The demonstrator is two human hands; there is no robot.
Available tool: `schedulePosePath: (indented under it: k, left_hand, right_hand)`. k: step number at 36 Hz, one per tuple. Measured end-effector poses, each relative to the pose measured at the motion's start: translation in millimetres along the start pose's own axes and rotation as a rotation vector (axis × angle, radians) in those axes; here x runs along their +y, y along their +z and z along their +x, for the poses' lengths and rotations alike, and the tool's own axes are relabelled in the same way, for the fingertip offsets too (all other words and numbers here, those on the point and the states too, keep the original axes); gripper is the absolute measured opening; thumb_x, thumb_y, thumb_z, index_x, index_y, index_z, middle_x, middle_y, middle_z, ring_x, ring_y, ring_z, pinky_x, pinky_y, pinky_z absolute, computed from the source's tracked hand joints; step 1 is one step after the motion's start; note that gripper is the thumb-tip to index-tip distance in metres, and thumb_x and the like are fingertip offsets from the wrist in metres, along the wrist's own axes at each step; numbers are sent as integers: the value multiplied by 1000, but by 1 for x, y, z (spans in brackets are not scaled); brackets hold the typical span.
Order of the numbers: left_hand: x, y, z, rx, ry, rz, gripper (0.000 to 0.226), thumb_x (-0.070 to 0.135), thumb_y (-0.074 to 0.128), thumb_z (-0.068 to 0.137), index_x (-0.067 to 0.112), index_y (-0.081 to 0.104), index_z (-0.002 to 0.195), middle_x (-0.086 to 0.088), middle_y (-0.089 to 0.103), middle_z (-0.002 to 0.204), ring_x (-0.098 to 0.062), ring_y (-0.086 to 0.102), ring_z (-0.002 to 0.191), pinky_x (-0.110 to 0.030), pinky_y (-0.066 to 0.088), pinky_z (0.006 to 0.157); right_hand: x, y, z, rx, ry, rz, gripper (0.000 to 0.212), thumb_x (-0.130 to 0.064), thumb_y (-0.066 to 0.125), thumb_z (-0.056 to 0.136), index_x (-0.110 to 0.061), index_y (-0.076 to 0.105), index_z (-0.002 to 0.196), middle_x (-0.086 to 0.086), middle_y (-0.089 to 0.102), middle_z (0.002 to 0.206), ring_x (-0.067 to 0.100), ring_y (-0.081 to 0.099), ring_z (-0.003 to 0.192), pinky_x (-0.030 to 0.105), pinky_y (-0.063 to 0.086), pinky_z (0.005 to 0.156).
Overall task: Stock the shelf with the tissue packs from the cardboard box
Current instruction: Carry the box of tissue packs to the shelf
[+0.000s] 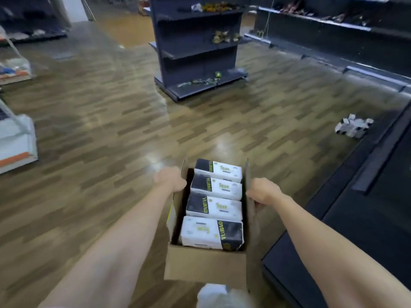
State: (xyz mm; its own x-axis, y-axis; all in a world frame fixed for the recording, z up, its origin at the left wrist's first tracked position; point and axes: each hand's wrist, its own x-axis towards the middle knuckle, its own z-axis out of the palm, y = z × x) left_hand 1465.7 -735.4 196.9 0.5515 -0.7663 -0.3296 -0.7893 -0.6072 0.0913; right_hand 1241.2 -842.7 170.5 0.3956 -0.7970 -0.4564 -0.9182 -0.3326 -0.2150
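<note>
An open brown cardboard box (200, 263) is held above the wooden floor, in the lower middle of the head view. Inside lie several black-and-white tissue packs (214, 206) in a row. My left hand (170, 177) grips the box's left wall near the far end. My right hand (263, 192) grips the right wall. A dark empty shelf (360, 218) runs along the right side, close to the box. Another tissue pack (353, 126) lies on the floor near that shelf's far part.
A dark free-standing shelf unit (198, 47) with a few scattered items stands ahead in the middle. More dark shelving (333, 25) lines the far right. White display units (15, 138) sit at the left edge. Wooden floor stretches between them.
</note>
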Motion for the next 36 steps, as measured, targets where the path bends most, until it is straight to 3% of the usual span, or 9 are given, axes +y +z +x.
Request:
schedulePosePath:
  k: [3,7,15,21,30,34,36]
  left_hand:
    - [30,-9,52,-23,18,8,30,17,48,83,10,63,109,-11,64,116,-29,60,110,-30,46,85]
    - [73,-31,120,-54,38,31,32,16,47,82,9,63,108,-9,65,115,-28,60,108,-30,47,86]
    - [161,-78,251,-71,127,7,31,13,48,80,5,64,105,-14,65,112,-29,61,106,-30,47,84]
    - [234,-99,364,-85,222,52,31,13,48,81,6,63,106,-13,66,114,-28,61,108,-30,46,86]
    - [364,-143,536,-94,433,120,29,12,45,83,10,62,107,-11,64,115,-28,61,108,-28,42,78]
    - [434,-166,594,-77,530,178,41,13,46,82,14,56,122,-11,63,119,-28,59,111,-28,41,83]
    - [470,-174,621,-58,556,205,37,14,47,83,13,58,118,-10,63,120,-27,59,112,-29,41,88]
  right_hand:
    - [10,-20,48,-12,12,5,15,-14,48,84,-11,59,74,-3,53,62,22,55,68,24,34,52]
    - [28,-62,109,-23,54,35,27,-12,45,84,-14,50,58,-3,55,56,15,53,54,23,35,51]
    - [64,-146,225,7,138,103,23,-10,44,80,-13,54,59,-1,59,56,21,58,61,25,43,59]
    - [98,-198,317,12,215,121,29,-12,45,83,-13,51,55,-4,55,51,12,50,47,21,35,47]
    - [152,-285,444,67,450,291,28,-9,45,78,-13,53,52,-5,51,32,11,52,41,20,39,47]
    - [190,-318,489,79,514,370,27,-8,43,79,-11,56,55,-2,58,48,13,55,46,24,47,57]
    - [211,-334,515,95,530,401,27,-7,42,80,-11,55,57,-1,59,50,13,55,47,26,49,62]
